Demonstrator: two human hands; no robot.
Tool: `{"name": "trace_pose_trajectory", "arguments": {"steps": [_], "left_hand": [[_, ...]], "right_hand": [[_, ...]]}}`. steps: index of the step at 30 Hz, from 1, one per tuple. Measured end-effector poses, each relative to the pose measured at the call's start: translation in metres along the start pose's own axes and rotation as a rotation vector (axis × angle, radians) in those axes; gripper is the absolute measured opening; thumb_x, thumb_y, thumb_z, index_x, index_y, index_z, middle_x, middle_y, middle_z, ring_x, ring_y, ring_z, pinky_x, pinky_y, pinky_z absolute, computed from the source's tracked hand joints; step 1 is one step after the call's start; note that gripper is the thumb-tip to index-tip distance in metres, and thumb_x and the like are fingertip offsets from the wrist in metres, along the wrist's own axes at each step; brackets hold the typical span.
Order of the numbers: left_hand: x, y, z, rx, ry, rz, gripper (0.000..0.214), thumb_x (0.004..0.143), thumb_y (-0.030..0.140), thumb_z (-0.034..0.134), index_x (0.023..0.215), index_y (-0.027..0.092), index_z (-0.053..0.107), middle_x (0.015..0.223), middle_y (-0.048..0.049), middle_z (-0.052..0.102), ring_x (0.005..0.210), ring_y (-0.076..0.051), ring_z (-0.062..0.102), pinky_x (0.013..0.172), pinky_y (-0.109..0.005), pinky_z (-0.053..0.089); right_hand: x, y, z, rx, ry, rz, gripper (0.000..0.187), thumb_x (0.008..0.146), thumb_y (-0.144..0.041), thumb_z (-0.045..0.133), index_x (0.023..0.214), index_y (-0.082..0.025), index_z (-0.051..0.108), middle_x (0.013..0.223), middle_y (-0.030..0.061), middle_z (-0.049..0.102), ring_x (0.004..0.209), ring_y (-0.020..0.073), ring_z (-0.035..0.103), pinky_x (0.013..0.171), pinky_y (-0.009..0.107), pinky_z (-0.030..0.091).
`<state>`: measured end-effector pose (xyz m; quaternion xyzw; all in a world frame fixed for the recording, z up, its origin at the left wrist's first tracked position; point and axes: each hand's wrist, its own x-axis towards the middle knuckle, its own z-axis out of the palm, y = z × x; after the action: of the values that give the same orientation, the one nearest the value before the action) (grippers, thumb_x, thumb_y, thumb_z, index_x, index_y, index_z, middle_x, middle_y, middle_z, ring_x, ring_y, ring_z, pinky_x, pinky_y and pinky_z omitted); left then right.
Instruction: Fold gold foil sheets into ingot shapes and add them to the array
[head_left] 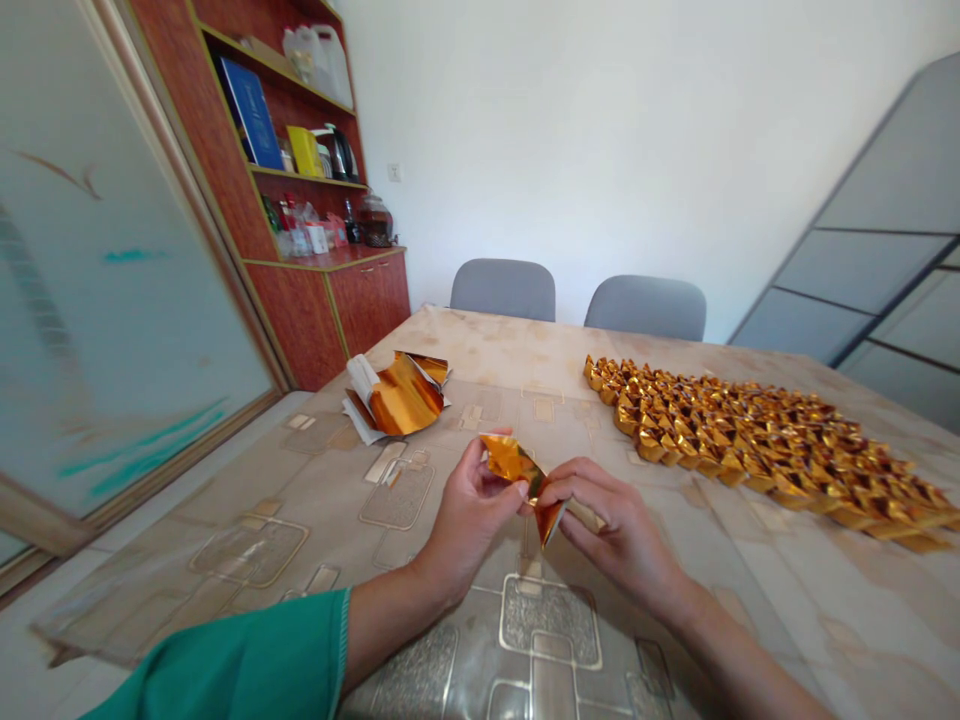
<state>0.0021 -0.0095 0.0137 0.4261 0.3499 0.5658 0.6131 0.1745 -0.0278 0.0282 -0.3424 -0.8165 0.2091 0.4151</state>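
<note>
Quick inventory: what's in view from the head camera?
patterned beige tablecloth: 1, beige, centre of view
folded gold foil packets: many, gold, packed rows on the tablecloth's right
crumpled gold foil sheet: 1, gold, on white paper, tablecloth's left
shiny gold foil piece: 1, gold, between both hands
grey upholstered chairs: 2, grey, beyond the tablecloth
reddish wooden shelf cabinet: 1, reddish-brown, against the left wall
left hand: 1, holding foil
right hand: 1, holding foil

left hand point(469, 520), right hand point(619, 530) — both pinching gold foil point(510, 460), folded gold pieces point(765, 440) off to the right
</note>
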Motion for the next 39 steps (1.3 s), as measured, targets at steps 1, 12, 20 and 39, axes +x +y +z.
{"name": "trace_pose_trajectory", "arguments": {"steps": [1, 12, 20, 39], "left_hand": [[0.000, 0.001, 0.000, -0.007, -0.005, 0.000, 0.046, 0.070, 0.018, 0.075, 0.112, 0.017, 0.056, 0.089, -0.0012, 0.068, 0.076, -0.014, 0.063, 0.064, -0.023, 0.052], [-0.003, 0.003, -0.001, -0.112, -0.081, -0.074, 0.030, 0.069, 0.024, 0.081, 0.095, 0.016, 0.068, 0.087, -0.0015, 0.071, 0.072, -0.010, 0.063, 0.070, -0.022, 0.052], [-0.001, 0.002, -0.002, -0.104, -0.137, -0.072, 0.028, 0.072, 0.026, 0.080, 0.096, 0.017, 0.071, 0.088, -0.0036, 0.072, 0.078, -0.014, 0.065, 0.069, -0.023, 0.053], [-0.001, 0.004, -0.004, -0.040, -0.053, -0.065, 0.022, 0.071, 0.028, 0.081, 0.087, 0.016, 0.072, 0.081, -0.0028, 0.072, 0.068, -0.012, 0.062, 0.063, -0.022, 0.050]], "right_hand": [[0.000, 0.001, 0.000, 0.006, 0.014, 0.012, 0.023, 0.088, -0.005, 0.055, 0.095, -0.023, 0.067, 0.092, 0.0038, 0.065, 0.089, 0.0180, 0.063, 0.077, 0.030, 0.050], [0.000, 0.011, -0.001, 0.151, 0.124, 0.094, 0.010, 0.087, -0.016, 0.062, 0.090, -0.025, 0.066, 0.087, 0.0013, 0.067, 0.081, 0.0165, 0.063, 0.073, 0.030, 0.049], [-0.001, 0.006, -0.002, 0.137, 0.065, 0.106, 0.010, 0.088, -0.014, 0.060, 0.088, -0.023, 0.063, 0.085, 0.0007, 0.066, 0.079, 0.0158, 0.062, 0.072, 0.030, 0.048], [-0.003, 0.006, 0.003, 0.199, 0.074, 0.192, 0.007, 0.090, -0.030, 0.063, 0.093, -0.023, 0.061, 0.086, 0.0018, 0.064, 0.080, 0.0176, 0.058, 0.072, 0.031, 0.048]]}}
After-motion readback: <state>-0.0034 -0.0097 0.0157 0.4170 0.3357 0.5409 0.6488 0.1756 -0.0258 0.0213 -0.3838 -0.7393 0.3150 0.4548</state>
